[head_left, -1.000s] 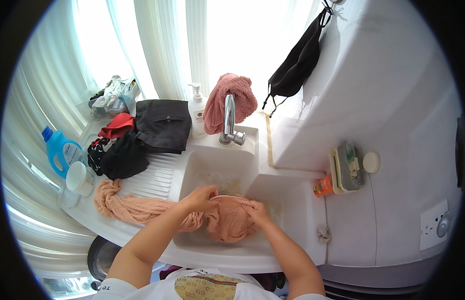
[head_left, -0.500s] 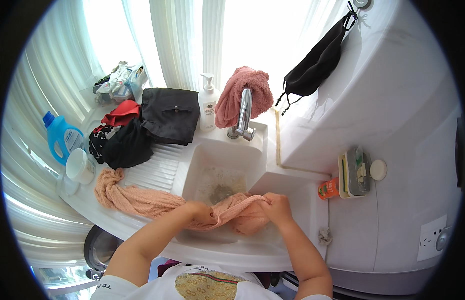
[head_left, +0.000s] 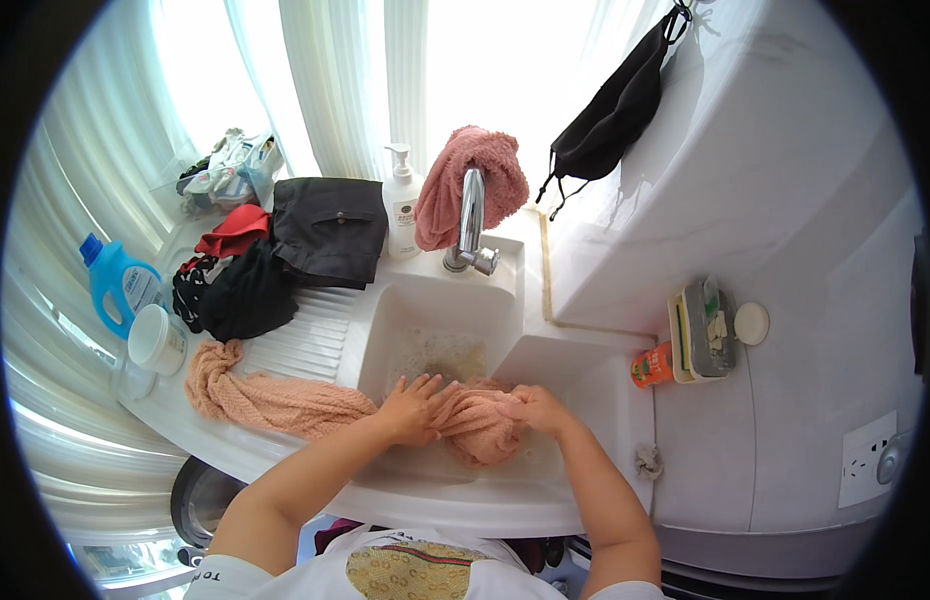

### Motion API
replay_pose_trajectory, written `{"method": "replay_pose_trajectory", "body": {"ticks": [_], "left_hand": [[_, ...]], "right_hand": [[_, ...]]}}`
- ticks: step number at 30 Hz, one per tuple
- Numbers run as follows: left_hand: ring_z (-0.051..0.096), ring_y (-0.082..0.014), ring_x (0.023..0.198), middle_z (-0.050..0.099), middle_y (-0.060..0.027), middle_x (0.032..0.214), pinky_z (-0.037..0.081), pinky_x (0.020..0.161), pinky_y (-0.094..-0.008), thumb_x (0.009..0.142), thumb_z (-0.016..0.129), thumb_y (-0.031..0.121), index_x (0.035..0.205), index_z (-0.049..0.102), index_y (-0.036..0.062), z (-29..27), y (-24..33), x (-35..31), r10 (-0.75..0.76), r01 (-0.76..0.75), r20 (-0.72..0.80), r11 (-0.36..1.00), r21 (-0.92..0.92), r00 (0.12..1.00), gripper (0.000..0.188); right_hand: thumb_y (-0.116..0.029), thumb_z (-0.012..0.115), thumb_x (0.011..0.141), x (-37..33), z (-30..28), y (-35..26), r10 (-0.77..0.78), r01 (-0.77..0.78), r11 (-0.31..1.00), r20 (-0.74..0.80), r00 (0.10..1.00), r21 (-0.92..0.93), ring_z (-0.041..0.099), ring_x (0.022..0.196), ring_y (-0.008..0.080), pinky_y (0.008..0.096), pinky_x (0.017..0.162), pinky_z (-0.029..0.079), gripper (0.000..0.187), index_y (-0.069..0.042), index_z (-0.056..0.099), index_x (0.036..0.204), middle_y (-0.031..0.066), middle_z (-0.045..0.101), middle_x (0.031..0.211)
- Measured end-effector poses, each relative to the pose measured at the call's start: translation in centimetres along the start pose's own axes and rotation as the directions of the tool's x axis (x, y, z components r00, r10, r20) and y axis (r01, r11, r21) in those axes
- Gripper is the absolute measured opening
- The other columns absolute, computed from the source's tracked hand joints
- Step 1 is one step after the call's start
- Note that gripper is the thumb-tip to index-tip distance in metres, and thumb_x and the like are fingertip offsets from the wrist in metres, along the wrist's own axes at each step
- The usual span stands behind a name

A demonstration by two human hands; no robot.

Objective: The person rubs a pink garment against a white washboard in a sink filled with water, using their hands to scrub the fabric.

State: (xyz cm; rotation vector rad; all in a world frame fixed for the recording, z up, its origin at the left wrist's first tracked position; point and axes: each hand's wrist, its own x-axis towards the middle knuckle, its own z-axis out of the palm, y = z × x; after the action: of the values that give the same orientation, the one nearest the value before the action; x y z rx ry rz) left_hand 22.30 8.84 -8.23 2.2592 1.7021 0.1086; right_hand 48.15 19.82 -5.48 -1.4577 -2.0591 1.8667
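Note:
A long peach towel [head_left: 285,402] stretches from the ribbed washboard side into the white sink [head_left: 385,300], its right end bunched up in the basin. My left hand [head_left: 415,410] lies on the towel with its fingers spread, not gripping. At the right end, my right hand [head_left: 542,410] pinches a fold of the bunched cloth. Cloudy, soapy water [head_left: 440,352] shows in the basin behind my hands. Over the chrome tap [head_left: 472,215] hangs a dusty pink cloth [head_left: 465,190].
At the left stand a blue detergent jug [head_left: 120,287], a white tub [head_left: 157,338] and dark clothes [head_left: 330,230]. Behind the basin is a white pump bottle [head_left: 403,205]. Along the right ledge sit an orange bottle [head_left: 652,365] and a soap caddy [head_left: 700,330]. A black mask [head_left: 610,110] hangs above.
My left hand has let go of the towel and spread its fingers on it. My right hand has moved slightly left, and the stretched cloth between my hands is now bunched.

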Motion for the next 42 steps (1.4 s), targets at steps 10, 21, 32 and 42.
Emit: {"method": "replay_pose_trajectory", "body": {"ticks": [10,21,32,42], "left_hand": [[0.060,-0.0218,0.110,0.062,-0.0128,0.119,0.050,0.094,-0.0354,0.088,0.059,0.009,0.126,0.053,-0.0001,-9.5,1.4,-1.2,-0.033,0.041,0.060,-0.407,-0.912,0.998,0.040],[0.059,-0.0371,0.108,0.061,-0.0220,0.111,0.048,0.099,-0.0491,0.086,0.050,0.019,0.109,0.056,-0.0028,-3.3,-2.1,0.4,-0.383,-0.198,0.318,-0.852,-0.485,0.868,0.032],[0.063,-0.0248,0.100,0.062,-0.0114,0.112,0.055,0.081,-0.0370,0.096,0.040,0.061,0.117,0.053,0.0085,-0.2,2.8,1.9,-0.290,0.078,0.461,-0.774,-0.628,0.838,0.058],[0.063,-0.0206,0.080,0.064,-0.0041,0.087,0.054,0.070,-0.0355,0.092,0.051,0.043,0.089,0.061,0.0140,3.6,0.6,2.4,-0.170,0.180,0.551,-0.833,-0.524,0.817,0.031]], "right_hand": [[-0.028,0.068,0.090,-5.8,-2.5,-7.3,-0.300,0.288,0.647,-0.112,0.947,0.706,0.062,0.098,0.0169,0.0309,0.087,0.050,0.037,0.003,0.062,0.110,0.0102,0.065,0.107],[-0.023,0.071,0.080,4.2,4.8,3.4,-0.013,-0.002,0.565,0.011,1.000,0.825,0.041,0.132,0.0313,0.0411,0.107,0.036,0.038,-0.001,0.064,0.111,0.0163,0.046,0.141],[-0.020,0.069,0.079,8.5,16.1,-2.5,-0.005,0.433,0.861,-0.845,0.535,0.269,0.059,0.089,0.0325,0.0382,0.080,0.049,0.021,0.001,0.066,0.084,0.0156,0.060,0.105],[-0.022,0.067,0.078,9.1,15.4,-0.3,-0.122,0.302,0.948,-0.765,0.633,0.099,0.060,0.085,0.0354,0.0425,0.079,0.049,0.024,0.002,0.064,0.080,0.0170,0.058,0.103]]}}
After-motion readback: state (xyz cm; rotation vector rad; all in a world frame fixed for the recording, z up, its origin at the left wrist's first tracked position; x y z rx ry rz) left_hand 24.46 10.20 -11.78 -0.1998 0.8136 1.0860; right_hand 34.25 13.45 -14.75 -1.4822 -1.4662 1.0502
